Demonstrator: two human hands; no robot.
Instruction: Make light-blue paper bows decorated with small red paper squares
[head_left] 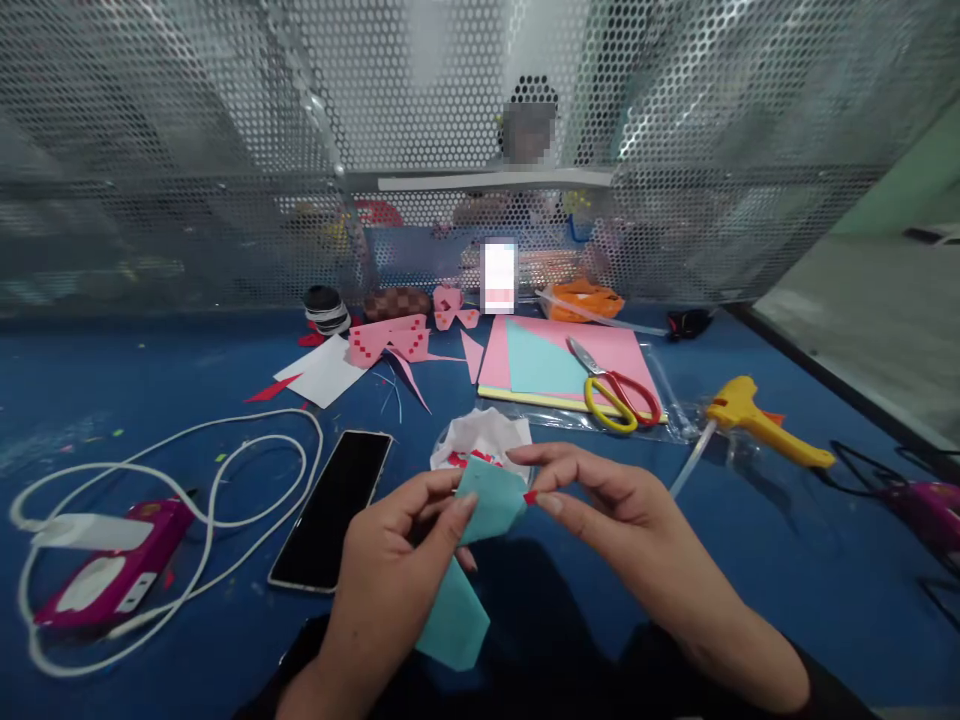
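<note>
Turquoise paper (491, 505) lies between the two hands, long axis running away from the body and leaning slightly right; at far left a purple device (135, 565) rests on the counter (750, 565); then a dark phone (334, 510), just beside the left hand (394, 560), which pinches the paper; beyond it sits a white wrapper (491, 430) holding red bits; the right hand (615, 505), nearer the paper's right edge, grips a red piece (530, 497), contact unclear; scissors (602, 376) and glue gun (750, 420) lie clear, farther right.
</note>
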